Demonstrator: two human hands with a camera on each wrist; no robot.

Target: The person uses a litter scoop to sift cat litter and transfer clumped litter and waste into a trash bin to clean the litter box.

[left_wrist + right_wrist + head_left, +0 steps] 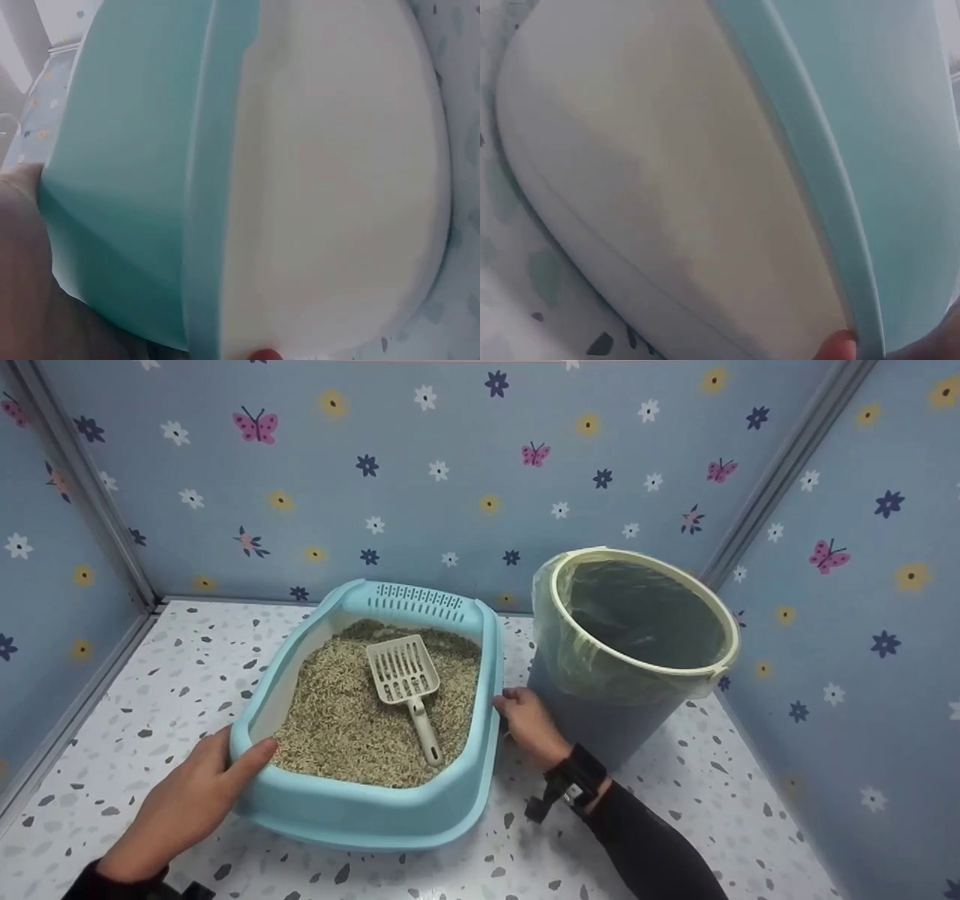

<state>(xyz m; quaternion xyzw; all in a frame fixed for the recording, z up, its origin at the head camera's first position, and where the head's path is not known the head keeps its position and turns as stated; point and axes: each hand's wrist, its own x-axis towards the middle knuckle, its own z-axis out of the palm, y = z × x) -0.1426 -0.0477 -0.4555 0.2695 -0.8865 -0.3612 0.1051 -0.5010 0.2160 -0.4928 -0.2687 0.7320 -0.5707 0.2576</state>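
Note:
A light blue litter box point(360, 814) filled with beige-brown litter point(330, 712) stands on the speckled surface. On the litter lies a pale slotted litter scoop point(418, 706), its handle toward the front right. My left hand point(184, 799) grips the front left corner of the rim, thumb over the top. At the right side my right hand point(534, 729) holds the rim's outer edge. Both wrist views show the blue rim over the box's whitish base point(337, 172). A fingertip point(838, 347) shows under the rim's edge in the right wrist view.
Close to the right of the box stands a tall bin point(592, 727) with a cream ring point(637, 664) and a translucent liner point(547, 585). Blue walls point(420, 435) with flowers and butterflies enclose the back and sides of the speckled white surface point(165, 675).

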